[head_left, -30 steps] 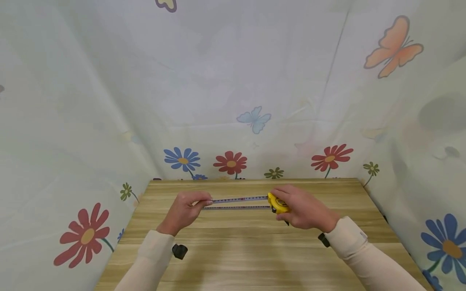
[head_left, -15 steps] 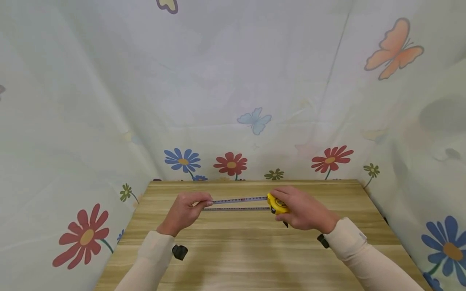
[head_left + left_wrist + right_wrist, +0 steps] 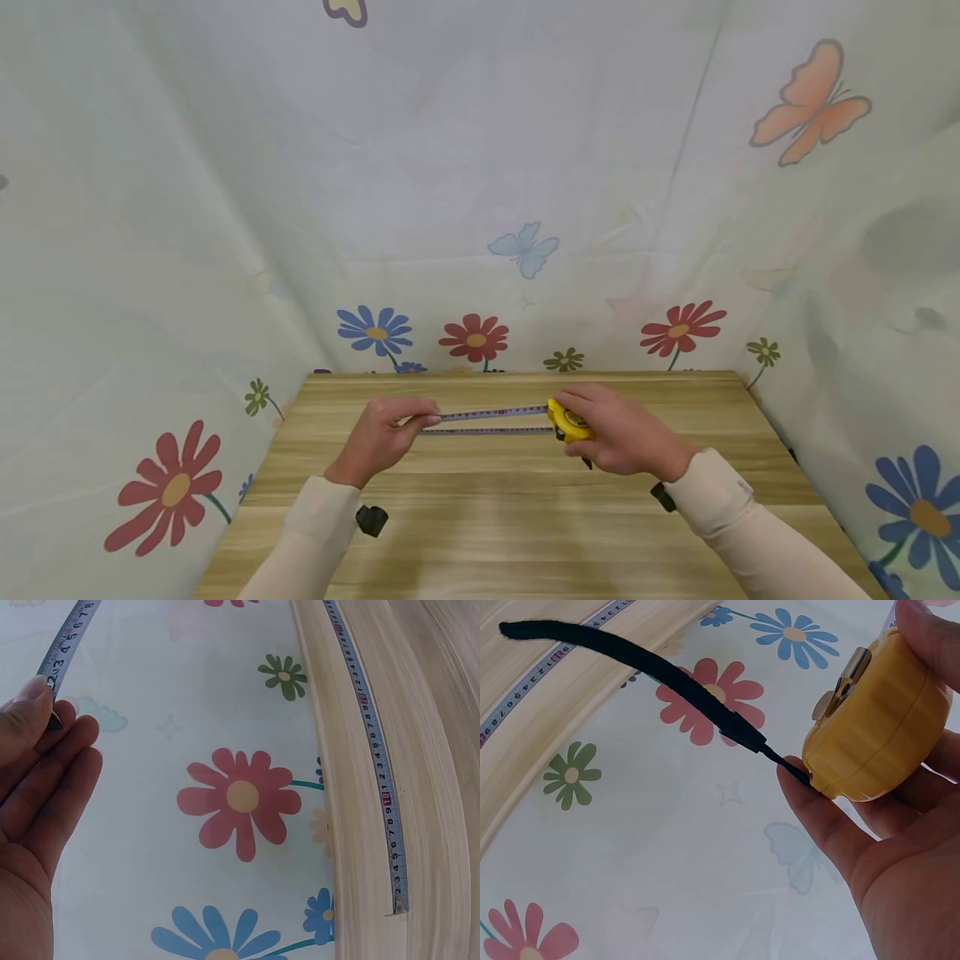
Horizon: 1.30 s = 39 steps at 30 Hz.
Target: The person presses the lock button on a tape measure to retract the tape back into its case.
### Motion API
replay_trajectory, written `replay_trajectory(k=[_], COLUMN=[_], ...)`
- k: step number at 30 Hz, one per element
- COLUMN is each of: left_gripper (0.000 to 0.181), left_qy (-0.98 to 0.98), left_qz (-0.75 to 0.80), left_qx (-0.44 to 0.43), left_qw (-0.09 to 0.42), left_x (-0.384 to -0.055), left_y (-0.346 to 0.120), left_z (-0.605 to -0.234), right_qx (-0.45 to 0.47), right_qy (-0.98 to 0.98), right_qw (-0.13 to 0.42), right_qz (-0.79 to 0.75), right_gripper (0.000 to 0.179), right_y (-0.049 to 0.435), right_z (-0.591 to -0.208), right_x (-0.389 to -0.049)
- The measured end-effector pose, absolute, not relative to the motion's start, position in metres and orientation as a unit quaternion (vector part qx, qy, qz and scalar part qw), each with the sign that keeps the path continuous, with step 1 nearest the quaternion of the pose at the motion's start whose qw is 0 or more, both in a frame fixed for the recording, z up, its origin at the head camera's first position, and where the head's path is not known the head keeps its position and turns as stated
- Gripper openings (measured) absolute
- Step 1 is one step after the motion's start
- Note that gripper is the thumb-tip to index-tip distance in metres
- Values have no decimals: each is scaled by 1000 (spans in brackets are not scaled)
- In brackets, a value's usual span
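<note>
Near the table's [image 3: 675, 387] back edge, the left hand [image 3: 382, 437] pinches tape [image 3: 495, 412]; the right hand [image 3: 630, 433] grips its case [image 3: 568, 422], slightly closer now: less tape out.

Pale backdrop [image 3: 450, 125] with printed flowers [image 3: 476, 341] and butterflies [image 3: 813, 83] behind wood-grain tabletop [image 3: 495, 500]

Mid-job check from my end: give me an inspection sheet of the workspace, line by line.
Surface: wood-grain tabletop, with a marked measuring strip lying along it near the far edge.
Job's things: yellow tape measure, its blade drawn out above the tabletop.
Clutter: nothing seen, save a dark patch at the right edge, too small to identify.
Left hand: pinches the blade's end.
Right hand: grips the tape measure.
Cables: nothing seen; a black strap extends from the tape measure.
Surroundings: pale backdrop printed with flowers and butterflies, behind and on both sides.
</note>
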<state>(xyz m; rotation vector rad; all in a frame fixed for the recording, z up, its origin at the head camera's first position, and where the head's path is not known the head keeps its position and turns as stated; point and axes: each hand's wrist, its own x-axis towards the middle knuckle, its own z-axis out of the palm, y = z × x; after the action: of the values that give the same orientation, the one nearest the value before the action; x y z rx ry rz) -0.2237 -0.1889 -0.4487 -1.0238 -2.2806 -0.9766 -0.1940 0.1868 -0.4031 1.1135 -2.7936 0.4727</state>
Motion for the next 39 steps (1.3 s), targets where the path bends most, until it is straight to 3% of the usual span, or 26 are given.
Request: replay_trajectory(k=[39], left_gripper=[8], left_qy=[-831], left_qz=[-351], left_qx=[-370], left_qw=[221], left_x=[-223], left_y=[-184], left_z=[-449], right_qx=[373], right_qy=[-914], right_qw=[54], right_qz=[151], right_gripper=[62], right_y=[182], right_z=[-405], right_x=[-196])
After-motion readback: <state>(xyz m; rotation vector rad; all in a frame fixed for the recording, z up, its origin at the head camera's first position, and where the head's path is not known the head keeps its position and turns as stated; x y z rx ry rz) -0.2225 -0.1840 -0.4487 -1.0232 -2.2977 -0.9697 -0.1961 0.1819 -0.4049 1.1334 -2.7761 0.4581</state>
